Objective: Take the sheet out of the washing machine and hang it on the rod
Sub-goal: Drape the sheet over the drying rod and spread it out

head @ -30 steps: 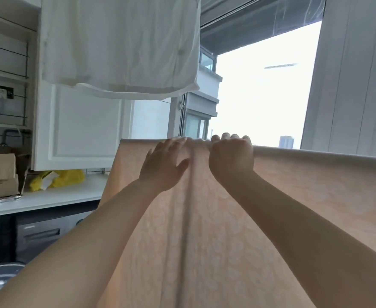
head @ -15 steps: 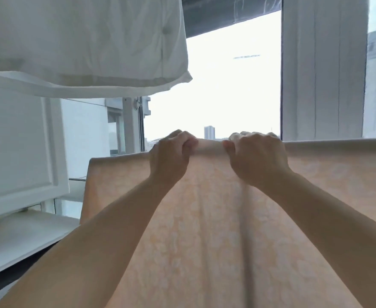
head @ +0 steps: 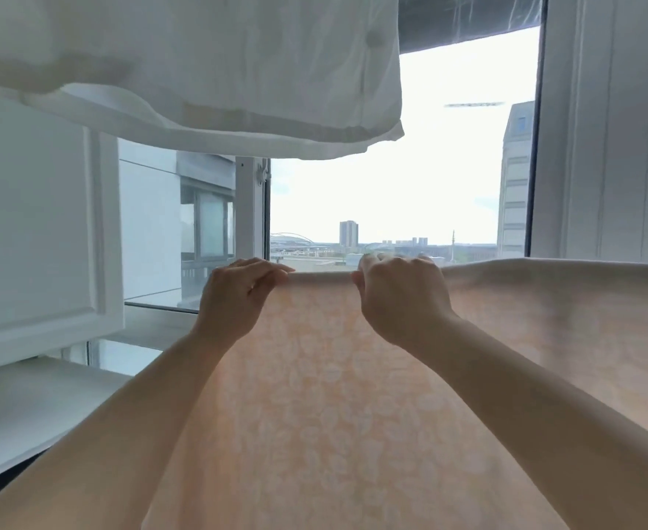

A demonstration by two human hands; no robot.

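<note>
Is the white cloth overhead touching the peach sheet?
No, the white cloth hangs well above the peach sheet, with open window view between them.

No readable txt, labels, nos. or signs anywhere in view.

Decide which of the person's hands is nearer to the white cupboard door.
Left. The left hand pinches the peach sheet at its top edge, on the side of the white cupboard door. The right hand grips the same edge farther right, away from the door.
</note>
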